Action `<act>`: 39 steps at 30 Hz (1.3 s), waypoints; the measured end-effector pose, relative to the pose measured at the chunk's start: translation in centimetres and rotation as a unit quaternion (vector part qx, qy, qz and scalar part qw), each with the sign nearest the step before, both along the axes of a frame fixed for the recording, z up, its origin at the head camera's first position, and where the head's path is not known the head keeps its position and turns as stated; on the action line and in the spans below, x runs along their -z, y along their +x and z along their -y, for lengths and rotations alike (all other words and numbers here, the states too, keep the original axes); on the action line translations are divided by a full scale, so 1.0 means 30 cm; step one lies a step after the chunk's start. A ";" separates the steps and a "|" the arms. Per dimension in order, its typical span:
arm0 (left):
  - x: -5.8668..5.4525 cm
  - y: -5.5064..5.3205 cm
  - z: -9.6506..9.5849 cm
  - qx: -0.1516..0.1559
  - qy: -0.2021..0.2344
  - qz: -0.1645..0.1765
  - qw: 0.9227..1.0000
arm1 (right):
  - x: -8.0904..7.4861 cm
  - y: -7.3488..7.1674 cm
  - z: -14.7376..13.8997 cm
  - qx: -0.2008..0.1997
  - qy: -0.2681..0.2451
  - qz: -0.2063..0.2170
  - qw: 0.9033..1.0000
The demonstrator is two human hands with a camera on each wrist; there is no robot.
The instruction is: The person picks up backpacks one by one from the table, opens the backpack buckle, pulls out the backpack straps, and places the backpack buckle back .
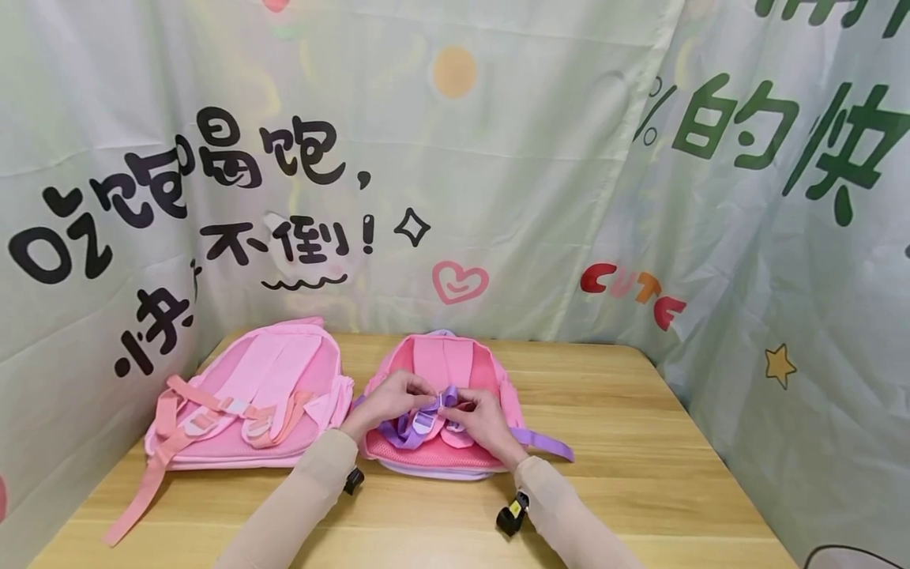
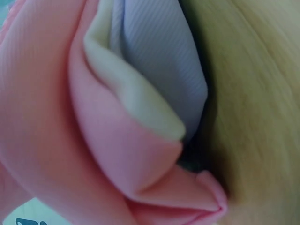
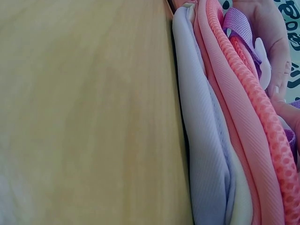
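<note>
A bright pink backpack (image 1: 472,356) with a lilac edge lies on the table, its shoulder straps facing up. Over its lower middle, my left hand (image 1: 394,397) pinches a purple strap (image 1: 405,433) of this backpack. Close beside it my right hand (image 1: 486,423) pinches the same webbing, near a small white piece between the fingertips of both hands. Just below the hands sits a white strap buckle (image 1: 423,422). In the right wrist view, fingers show behind the backpack's mesh back panel (image 3: 255,103), around purple webbing (image 3: 238,23). The left wrist view shows the pink side fabric (image 2: 126,150) up close.
To the left lies a lighter pink backpack (image 1: 284,356) with orange straps and white buckles, one strap end hanging toward the table's front left. A loose purple strap end (image 1: 547,444) sticks out to the right. Printed cloth curtains (image 1: 498,197) surround the wooden table (image 1: 611,442).
</note>
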State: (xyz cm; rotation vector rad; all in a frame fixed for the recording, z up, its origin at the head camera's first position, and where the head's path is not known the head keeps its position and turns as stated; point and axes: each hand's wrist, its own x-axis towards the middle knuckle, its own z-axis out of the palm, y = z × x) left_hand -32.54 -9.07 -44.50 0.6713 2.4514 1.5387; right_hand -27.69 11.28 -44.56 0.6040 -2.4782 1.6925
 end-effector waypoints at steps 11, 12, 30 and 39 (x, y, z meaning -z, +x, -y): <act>-0.004 0.006 0.026 0.012 -0.002 0.010 1.000 | -0.001 0.003 -0.001 0.004 -0.006 0.003 1.000; -0.005 0.007 0.028 0.010 -0.001 0.011 1.000 | -0.001 0.003 0.000 0.005 -0.006 0.002 1.000; 0.019 -0.003 -0.009 -0.008 0.011 -0.009 1.000 | 0.067 -0.040 -0.001 0.021 0.005 -0.008 1.000; 0.026 -0.007 -0.018 -0.008 0.017 -0.008 1.000 | 0.110 -0.074 -0.016 0.013 -0.010 -0.010 1.000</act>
